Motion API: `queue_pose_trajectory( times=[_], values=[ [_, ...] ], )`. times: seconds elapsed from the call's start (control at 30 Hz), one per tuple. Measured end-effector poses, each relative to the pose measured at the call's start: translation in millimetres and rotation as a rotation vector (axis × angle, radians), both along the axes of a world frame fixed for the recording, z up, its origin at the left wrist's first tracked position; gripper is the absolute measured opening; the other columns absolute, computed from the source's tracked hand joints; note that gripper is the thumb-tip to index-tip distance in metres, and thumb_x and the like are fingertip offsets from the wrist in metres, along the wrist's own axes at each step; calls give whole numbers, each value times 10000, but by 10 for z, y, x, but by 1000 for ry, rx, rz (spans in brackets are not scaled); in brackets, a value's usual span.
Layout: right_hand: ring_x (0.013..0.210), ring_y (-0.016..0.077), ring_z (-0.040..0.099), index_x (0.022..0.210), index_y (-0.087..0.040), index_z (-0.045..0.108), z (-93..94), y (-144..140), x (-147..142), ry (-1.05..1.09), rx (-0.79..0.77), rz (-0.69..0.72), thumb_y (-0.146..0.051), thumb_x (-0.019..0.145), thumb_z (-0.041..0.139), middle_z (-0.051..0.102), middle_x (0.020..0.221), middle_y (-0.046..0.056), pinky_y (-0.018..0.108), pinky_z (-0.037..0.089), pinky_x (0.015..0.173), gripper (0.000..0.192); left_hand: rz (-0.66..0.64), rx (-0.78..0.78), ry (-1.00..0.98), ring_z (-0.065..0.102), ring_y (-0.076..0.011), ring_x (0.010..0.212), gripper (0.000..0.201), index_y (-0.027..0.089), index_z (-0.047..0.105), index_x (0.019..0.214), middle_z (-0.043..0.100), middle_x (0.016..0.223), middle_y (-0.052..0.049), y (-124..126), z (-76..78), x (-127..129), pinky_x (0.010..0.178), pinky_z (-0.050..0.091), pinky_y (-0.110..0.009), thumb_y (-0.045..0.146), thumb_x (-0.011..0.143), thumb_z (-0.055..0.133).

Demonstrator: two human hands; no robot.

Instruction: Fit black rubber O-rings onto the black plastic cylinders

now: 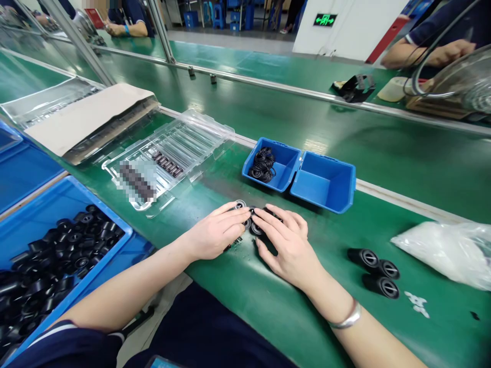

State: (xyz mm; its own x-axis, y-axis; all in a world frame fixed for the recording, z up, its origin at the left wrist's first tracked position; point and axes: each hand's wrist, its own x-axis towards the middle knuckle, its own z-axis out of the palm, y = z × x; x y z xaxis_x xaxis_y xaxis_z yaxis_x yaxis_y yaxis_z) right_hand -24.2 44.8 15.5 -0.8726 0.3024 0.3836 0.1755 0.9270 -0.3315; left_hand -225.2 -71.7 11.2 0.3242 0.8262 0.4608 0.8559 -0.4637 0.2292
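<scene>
Both hands, left hand (215,232) and right hand (286,245), lie flat, fingers spread over small black rollers (249,222) gathered on the desk (268,296), apparently corralling them near the blue bins (326,181).

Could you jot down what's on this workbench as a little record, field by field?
left hand: flat on small black rollers
right hand: on the same rollers
small bins: two blue, one with black rings
big bin: full of black rollers, at left
clear tray: behind the hands
three rollers: lying at right, near a plastic bag
</scene>
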Motion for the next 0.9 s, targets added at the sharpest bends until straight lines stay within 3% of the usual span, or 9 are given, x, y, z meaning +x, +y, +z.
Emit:
queue_pose_trajectory(
  times=[0.27,0.5,0.7,0.8,0.9],
  values=[
    [1356,279,409,1351,-226,489,13,8,19,2,-6,15,-213,893,549,538,1409,67,523,255,1113,462,22,12,-80,488,-249,1320,214,134,560,1033,603,1301,-196,-13,-60,-38,1121,355,-504,67,925,387],
    [1332,319,429,1364,-224,451,168,109,190,134,-5,-121,-237,871,568,500,1420,124,531,314,1079,506,358,137,-405,530,-225,1277,183,175,546,972,607,1296,-157,-84,-35,-164,1066,401,-474,113,964,373],
    [1240,325,507,1305,-236,499,346,245,690,53,29,-252,-323,899,544,550,1341,124,510,368,1017,418,400,75,-476,527,-229,1280,191,167,567,962,592,1311,-161,-127,-60,-128,1015,464,-421,163,982,377],
    [1166,327,553,1251,-241,539,329,296,1006,21,51,-336,-367,907,535,590,1276,119,504,392,970,367,353,30,-479,520,-244,1291,192,167,569,983,587,1317,-163,-141,-87,-111,1022,462,-425,153,974,378],
    [1129,317,574,1226,-225,546,273,306,1304,-5,75,-432,-367,912,531,613,1233,120,490,398,950,345,341,22,-445,533,-260,1272,211,183,581,984,604,1292,-142,-185,-22,-59,990,473,-425,144,956,375]
  ],
)
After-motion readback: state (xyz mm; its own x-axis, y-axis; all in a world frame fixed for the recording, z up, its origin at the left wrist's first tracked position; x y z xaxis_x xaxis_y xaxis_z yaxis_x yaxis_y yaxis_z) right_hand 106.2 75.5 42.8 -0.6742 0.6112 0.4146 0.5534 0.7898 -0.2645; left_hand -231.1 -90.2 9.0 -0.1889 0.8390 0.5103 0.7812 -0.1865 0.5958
